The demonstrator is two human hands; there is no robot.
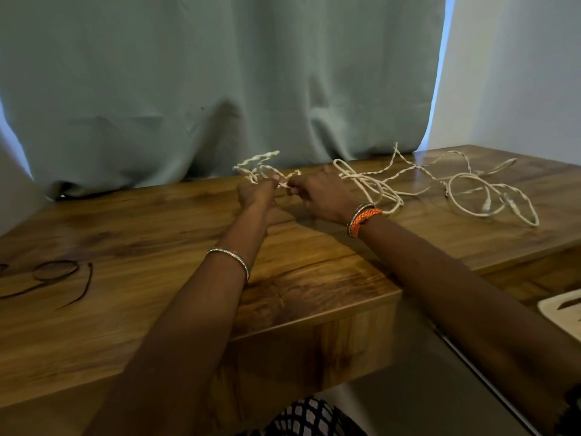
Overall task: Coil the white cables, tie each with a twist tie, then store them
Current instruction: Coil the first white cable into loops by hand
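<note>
Each grip pinches the same white cable, left hand beside right hand; no readable writing.

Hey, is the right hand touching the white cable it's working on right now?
Touching. The head view shows the right hand pinching the white cable at its fingertips, directly opposite the left hand, which grips the same strand.
</note>
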